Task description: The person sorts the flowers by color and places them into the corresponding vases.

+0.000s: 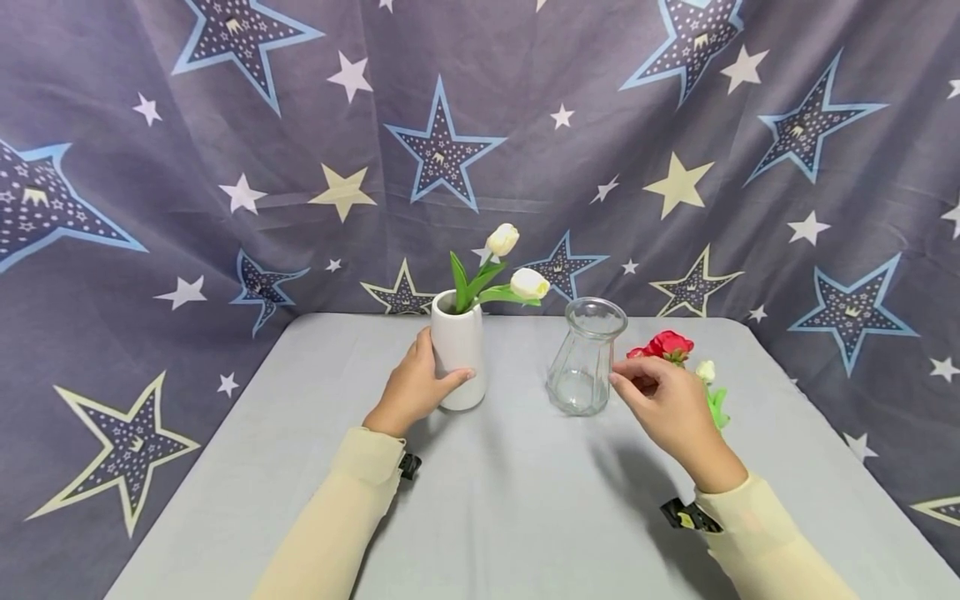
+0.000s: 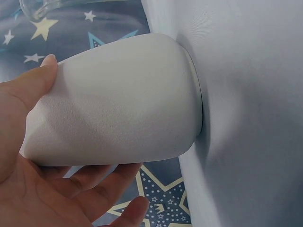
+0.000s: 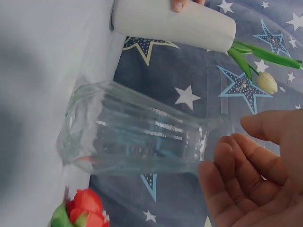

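A white vase (image 1: pixel 460 358) stands upright on the table, holding two white tulips (image 1: pixel 517 262) with green leaves. My left hand (image 1: pixel 420 383) grips this vase from the left, thumb across its front and fingers round the far side. To the right of it stands a clear glass vase (image 1: pixel 581 371) with a flared rim and nothing inside. Close beside the glass, my right hand (image 1: pixel 671 408) has loosely bent fingers and a gap between thumb and fingertips (image 3: pixel 224 156), which overlap the rim area in the right wrist view.
Red flowers (image 1: pixel 670 343) and a white tulip (image 1: pixel 706 372) with green leaves lie behind my right hand, partly hidden by it. A grey cloth covers the table (image 1: pixel 487 517). Behind its far edge hangs a star-patterned curtain (image 1: pixel 570 175).
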